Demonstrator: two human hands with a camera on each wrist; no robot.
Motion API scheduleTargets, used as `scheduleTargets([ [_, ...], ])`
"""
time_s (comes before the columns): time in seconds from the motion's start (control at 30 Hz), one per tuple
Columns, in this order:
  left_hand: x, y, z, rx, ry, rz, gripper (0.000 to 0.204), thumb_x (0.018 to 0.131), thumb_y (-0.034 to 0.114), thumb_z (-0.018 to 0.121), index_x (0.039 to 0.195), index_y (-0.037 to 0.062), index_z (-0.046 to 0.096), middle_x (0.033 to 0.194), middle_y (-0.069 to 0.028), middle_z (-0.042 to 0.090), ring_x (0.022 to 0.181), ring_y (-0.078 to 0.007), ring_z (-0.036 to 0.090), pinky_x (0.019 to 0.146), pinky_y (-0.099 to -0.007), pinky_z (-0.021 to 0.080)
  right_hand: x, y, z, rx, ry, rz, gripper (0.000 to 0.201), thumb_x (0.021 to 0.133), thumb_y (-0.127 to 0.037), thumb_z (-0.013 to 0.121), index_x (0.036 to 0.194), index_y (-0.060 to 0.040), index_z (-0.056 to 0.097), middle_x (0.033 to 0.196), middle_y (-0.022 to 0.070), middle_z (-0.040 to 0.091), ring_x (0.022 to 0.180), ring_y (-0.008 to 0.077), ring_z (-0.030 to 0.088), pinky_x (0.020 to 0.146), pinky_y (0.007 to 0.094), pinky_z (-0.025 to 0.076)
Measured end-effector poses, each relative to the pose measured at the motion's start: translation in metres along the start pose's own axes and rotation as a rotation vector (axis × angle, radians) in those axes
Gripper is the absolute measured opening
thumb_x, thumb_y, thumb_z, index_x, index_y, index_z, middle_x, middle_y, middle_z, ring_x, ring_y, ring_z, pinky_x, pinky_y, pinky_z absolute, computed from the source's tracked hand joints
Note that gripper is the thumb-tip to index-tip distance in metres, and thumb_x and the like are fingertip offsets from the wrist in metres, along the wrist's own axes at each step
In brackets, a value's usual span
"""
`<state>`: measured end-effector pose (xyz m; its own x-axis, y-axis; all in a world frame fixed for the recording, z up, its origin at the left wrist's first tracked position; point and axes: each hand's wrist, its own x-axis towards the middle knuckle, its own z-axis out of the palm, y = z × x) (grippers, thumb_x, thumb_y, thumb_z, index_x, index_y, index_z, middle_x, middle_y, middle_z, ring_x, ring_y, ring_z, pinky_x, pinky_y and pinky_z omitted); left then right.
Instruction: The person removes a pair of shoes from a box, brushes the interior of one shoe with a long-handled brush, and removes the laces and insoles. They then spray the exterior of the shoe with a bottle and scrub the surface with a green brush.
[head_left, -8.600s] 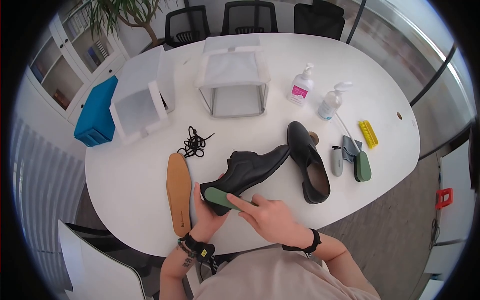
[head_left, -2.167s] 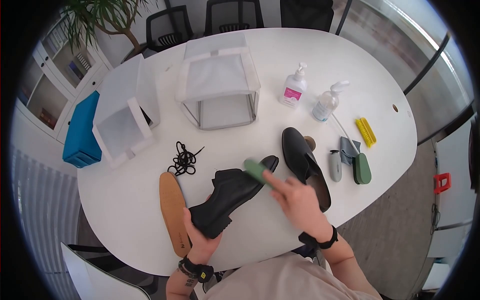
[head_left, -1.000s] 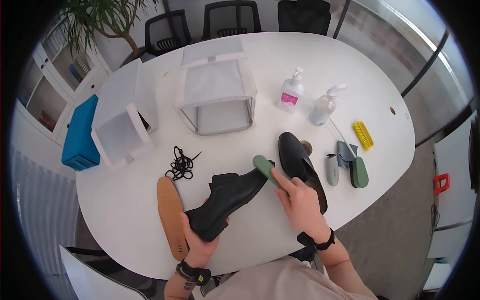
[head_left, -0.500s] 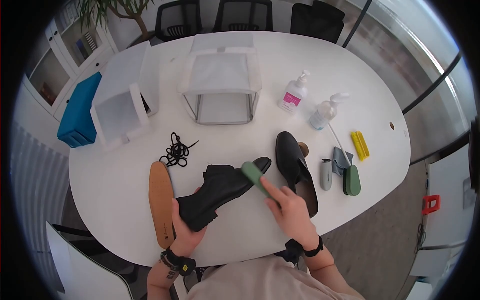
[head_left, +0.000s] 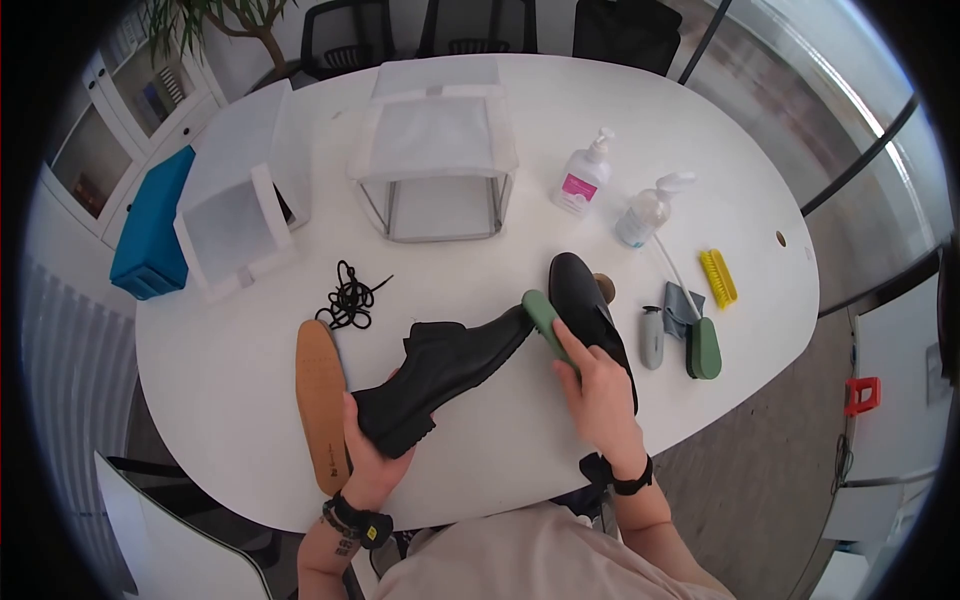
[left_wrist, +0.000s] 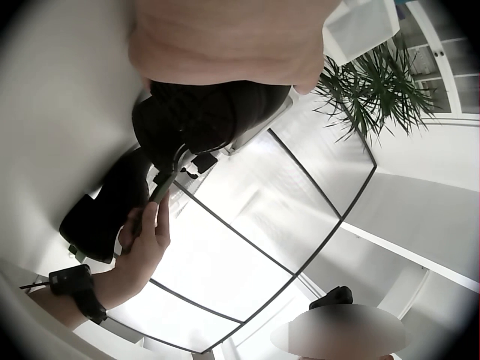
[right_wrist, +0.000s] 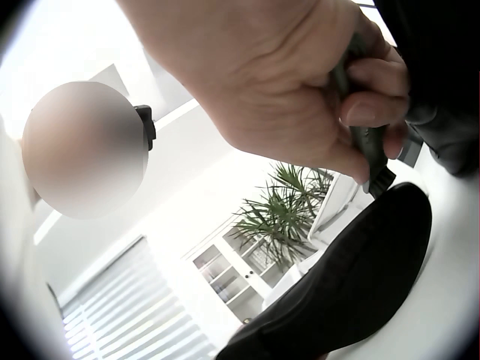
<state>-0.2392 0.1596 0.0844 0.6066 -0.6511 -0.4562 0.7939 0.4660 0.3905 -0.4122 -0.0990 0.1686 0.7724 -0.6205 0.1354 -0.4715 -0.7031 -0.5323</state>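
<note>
The black shoe (head_left: 440, 370) lies aslant above the table, its long axis running from the heel, cupped in the left hand (head_left: 368, 462), up and away to the toe. There the right hand (head_left: 598, 393) (the nearer one to the toe) grips a green brush (head_left: 543, 314), apparently touching the toe, with fingers curled round its handle.

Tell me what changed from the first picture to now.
The right hand carried the green brush from the heel of the held shoe up to its toe. The left hand still grips the heel end. The second shoe, insole and laces stayed on the table.
</note>
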Motion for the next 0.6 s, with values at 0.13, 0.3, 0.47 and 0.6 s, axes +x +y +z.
scheduleTargets([
  [0.13,0.003,0.0,-0.004,-0.015,-0.018,-0.007,0.086,0.103,0.076,0.057,0.146,0.0021,0.061,0.148,-0.018,0.066,0.134,-0.0364,0.063,0.111,-0.0549,0.052,-0.016,-0.017,-0.006,0.108,-0.176,-0.122,0.059,0.101,-0.014,0.072,0.158,-0.0188,0.06,0.082,0.0176,0.061,0.071,0.0427,0.065,0.065,0.0515,0.053],
  [0.3,0.0,0.0,0.002,-0.028,0.004,-0.009,0.086,0.103,0.076,0.057,0.146,0.0018,0.061,0.147,-0.0185,0.066,0.131,-0.0367,0.064,0.11,-0.0546,0.053,-0.008,-0.003,0.004,0.052,-0.003,-0.088,0.062,0.101,-0.014,0.074,0.16,-0.0237,0.059,0.082,0.0171,0.062,0.069,0.0415,0.065,0.065,0.0508,0.054],
  [0.47,0.002,0.0,-0.003,-0.019,-0.013,-0.002,0.086,0.103,0.076,0.057,0.146,0.0017,0.061,0.149,-0.0177,0.065,0.132,-0.036,0.063,0.111,-0.0545,0.052,-0.017,-0.024,-0.008,0.078,-0.177,-0.177,0.06,0.102,-0.015,0.073,0.16,-0.0195,0.058,0.083,0.017,0.062,0.068,0.0398,0.065,0.064,0.0497,0.054],
  [0.6,0.001,0.0,-0.003,-0.02,-0.012,-0.007,0.086,0.103,0.076,0.057,0.147,0.002,0.06,0.15,-0.0171,0.064,0.134,-0.0352,0.062,0.113,-0.0542,0.051,0.0,-0.002,0.005,-0.009,0.02,-0.073,0.063,0.101,-0.016,0.075,0.161,-0.0239,0.058,0.083,0.0161,0.061,0.066,0.0397,0.064,0.063,0.0495,0.054],
])
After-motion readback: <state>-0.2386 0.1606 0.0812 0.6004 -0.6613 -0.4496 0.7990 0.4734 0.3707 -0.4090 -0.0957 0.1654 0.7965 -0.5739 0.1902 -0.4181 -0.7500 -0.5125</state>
